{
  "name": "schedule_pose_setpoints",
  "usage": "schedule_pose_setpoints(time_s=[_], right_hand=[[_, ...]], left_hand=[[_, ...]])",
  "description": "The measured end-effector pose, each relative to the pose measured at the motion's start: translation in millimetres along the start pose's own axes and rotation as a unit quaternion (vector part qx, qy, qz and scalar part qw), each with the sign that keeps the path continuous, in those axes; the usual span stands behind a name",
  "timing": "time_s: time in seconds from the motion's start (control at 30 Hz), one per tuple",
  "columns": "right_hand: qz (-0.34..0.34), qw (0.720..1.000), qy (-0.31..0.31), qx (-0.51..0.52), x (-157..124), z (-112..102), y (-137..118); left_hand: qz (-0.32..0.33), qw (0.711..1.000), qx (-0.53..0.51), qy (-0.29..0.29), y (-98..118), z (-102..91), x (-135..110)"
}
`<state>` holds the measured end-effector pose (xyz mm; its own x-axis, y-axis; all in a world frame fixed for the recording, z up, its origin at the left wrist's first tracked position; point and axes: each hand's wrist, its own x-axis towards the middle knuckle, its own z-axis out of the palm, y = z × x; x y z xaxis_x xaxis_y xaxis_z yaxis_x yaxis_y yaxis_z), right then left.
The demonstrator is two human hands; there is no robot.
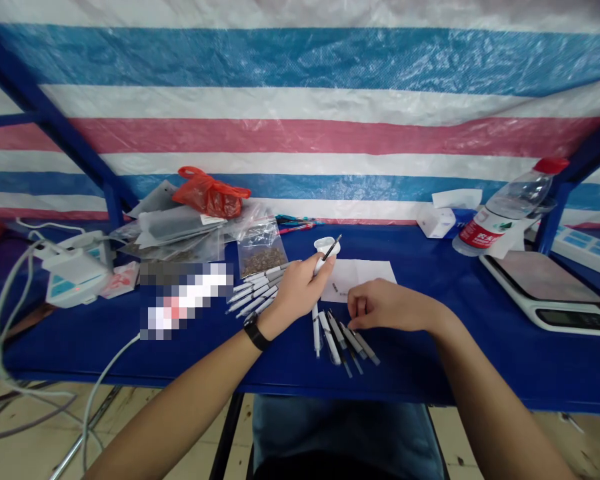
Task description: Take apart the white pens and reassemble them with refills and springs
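My left hand [297,288] is closed around a white pen [326,257] whose dark tip points up and to the right, over the blue table [430,347]. A black band sits on that wrist. My right hand [380,305] rests knuckles-up with fingers curled onto a small row of pens and pen parts [341,337] lying near the table's front edge. What the fingers pinch is hidden. A second bunch of white pens [255,290] lies just left of my left hand. A white paper sheet [360,275] lies behind both hands.
A bag of small brown parts [261,253], clear bags and a red plastic bag [209,193] lie at back left. A white device with cables [73,270] sits far left. A water bottle [505,217], tissue box [443,213] and digital scale [550,290] stand at right.
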<state>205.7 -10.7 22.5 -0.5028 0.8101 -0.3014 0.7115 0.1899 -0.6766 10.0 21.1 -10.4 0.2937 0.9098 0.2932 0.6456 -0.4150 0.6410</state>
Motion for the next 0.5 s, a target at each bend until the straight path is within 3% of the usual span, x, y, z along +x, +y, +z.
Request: schedule_pose_setpoints(time_s=[0.07, 0.23, 0.5], right_hand=[[0.03, 0.998, -0.049, -0.03, -2, 3, -3], [0.032, 0.997, -0.039, -0.054, -3, 5, -7], [0.103, 0.986, -0.119, -0.059, -9, 1, -13]], left_hand=[[-0.01, 1.0, -0.001, 0.004, 1, 0.2, 0], [-0.017, 1.0, 0.01, 0.017, 0, 2.4, 1], [-0.011, 1.0, 0.014, -0.002, -1, 2.5, 0]])
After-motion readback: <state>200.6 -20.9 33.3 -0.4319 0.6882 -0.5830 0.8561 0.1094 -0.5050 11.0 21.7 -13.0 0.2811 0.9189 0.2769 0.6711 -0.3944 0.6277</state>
